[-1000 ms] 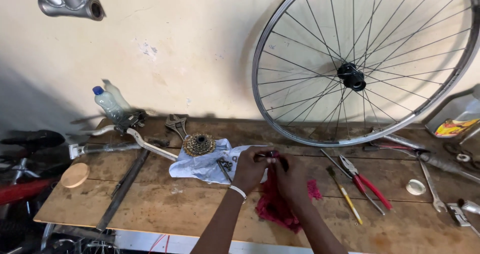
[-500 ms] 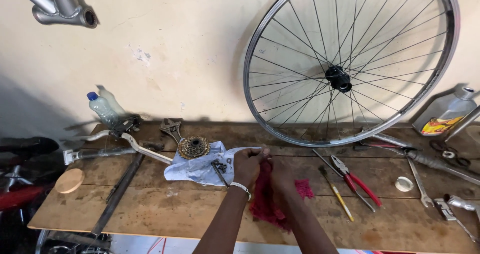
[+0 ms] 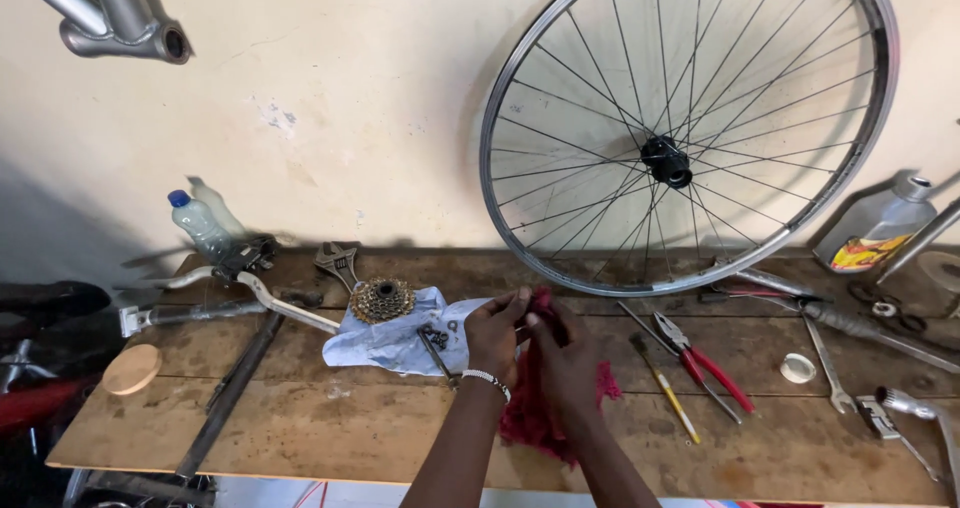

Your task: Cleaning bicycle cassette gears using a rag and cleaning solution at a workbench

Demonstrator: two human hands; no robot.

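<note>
From the head camera, both hands meet over the middle of the wooden bench [image 3: 300,438]. The left hand [image 3: 497,336] and the right hand [image 3: 565,358] close their fingers on a red rag [image 3: 530,418], which hangs bunched between them and trails down onto the bench. Something small may be pinched inside the cloth at the fingertips, but the folds hide it. A bracelet circles the left wrist. Just left of the hands lies a pale cloth [image 3: 395,343] with a cassette [image 3: 381,300] on it. Red pliers [image 3: 700,363] and a screwdriver [image 3: 665,388] lie to the right. A wheel [image 3: 690,128] leans against the wall behind.
</note>
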